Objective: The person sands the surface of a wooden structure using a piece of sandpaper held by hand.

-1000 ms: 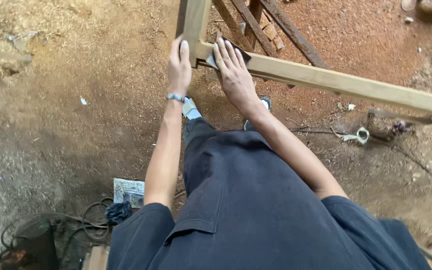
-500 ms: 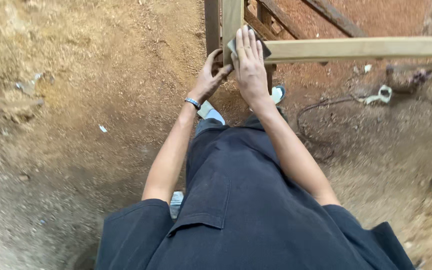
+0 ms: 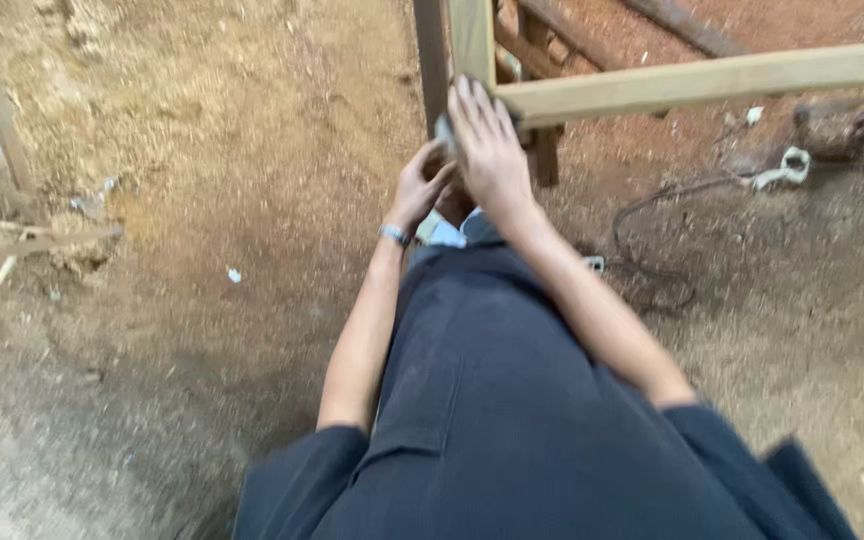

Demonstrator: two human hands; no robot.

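Note:
A pale wooden frame stands in front of me, with a horizontal rail (image 3: 712, 78) that meets an upright piece (image 3: 472, 35) at a corner. My right hand (image 3: 490, 145) lies flat, fingers stretched, on that corner joint and presses a small dark grey sanding sheet (image 3: 443, 128) against the wood. My left hand (image 3: 418, 188), with a band at the wrist, is lower down. Its fingers curl around the frame just under the corner, partly hidden by the right hand. My dark trousers fill the lower middle of the view.
The ground is loose sawdust and dirt. A dark cable (image 3: 652, 262) loops on the right near a white hook-shaped piece (image 3: 788, 166). Dark planks (image 3: 672, 20) lie beyond the frame. Thin sticks (image 3: 42, 240) and a small white scrap (image 3: 234, 275) lie at left.
My left hand has dropped from the top of the frame to under the corner. My right hand has stayed pressed on the joint. The view has shifted left and downward.

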